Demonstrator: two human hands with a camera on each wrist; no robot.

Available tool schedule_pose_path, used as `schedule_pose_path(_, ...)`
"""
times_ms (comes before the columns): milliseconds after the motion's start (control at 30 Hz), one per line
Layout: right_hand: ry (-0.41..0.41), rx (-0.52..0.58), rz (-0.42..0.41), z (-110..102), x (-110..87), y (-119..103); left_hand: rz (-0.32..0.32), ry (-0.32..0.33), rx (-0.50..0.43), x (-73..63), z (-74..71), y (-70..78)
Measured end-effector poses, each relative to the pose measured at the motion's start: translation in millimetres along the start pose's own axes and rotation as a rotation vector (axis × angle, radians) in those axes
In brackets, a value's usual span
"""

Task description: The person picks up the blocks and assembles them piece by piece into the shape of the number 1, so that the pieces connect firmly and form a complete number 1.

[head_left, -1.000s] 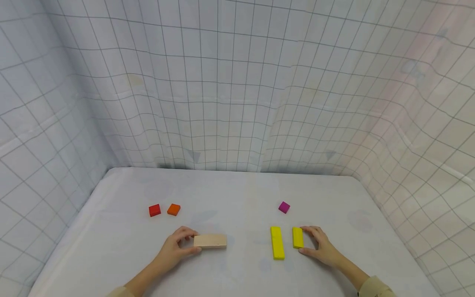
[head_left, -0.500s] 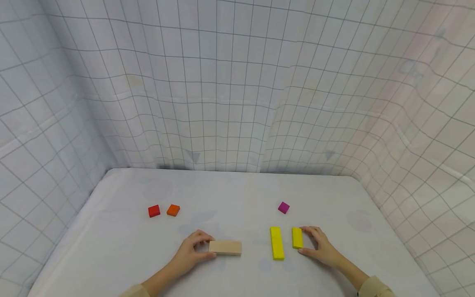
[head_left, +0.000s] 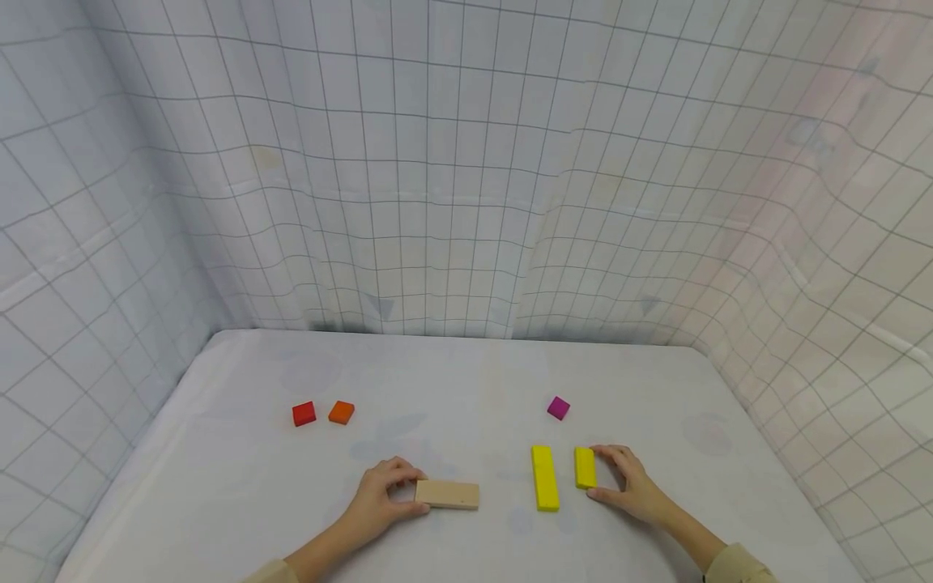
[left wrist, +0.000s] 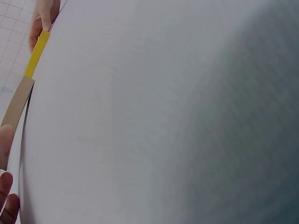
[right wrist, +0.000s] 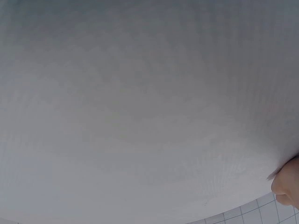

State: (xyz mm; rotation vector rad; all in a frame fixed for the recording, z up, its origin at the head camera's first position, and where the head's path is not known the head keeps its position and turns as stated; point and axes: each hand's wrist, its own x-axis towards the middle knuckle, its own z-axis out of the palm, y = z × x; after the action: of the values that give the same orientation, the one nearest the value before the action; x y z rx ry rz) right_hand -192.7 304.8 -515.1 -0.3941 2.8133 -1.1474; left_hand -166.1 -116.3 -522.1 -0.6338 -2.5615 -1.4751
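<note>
Near the middle front of the table, my left hand (head_left: 381,500) pinches the left end of a plain wooden block (head_left: 448,494) between thumb and fingers. The block lies lengthwise left to right. In the left wrist view the wooden block (left wrist: 17,103) shows a dark gap under its edge. My right hand (head_left: 630,489) grips the right side of a short yellow block (head_left: 585,468), thumb at its near end and fingers at its far end. A longer yellow block (head_left: 544,478) lies between the two held blocks. The right wrist view catches only part of my right hand (right wrist: 287,186).
A red block (head_left: 304,414) and an orange block (head_left: 341,412) lie farther back on the left. Toward the back right sits a purple block (head_left: 558,408). White cloth covers the table (head_left: 452,380), and grid-patterned curtains (head_left: 466,202) enclose its back and sides.
My left hand has carried the wooden block to the right and slightly toward me. The right hand and the yellow blocks have stayed in place.
</note>
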Motion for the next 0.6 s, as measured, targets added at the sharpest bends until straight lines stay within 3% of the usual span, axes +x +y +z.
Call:
schedule_pose_path(133, -0.01, 0.004, 0.006, 0.0, -0.1, 0.2, -0.023, 0.003, 0.044, -0.7, 1.7, -1.9)
schedule_pose_path(600, -0.004, -0.005, -0.003, -1.9, -0.7, -6.0, 0.003, -0.002, 0.181, -1.3, 6.0, -2.7)
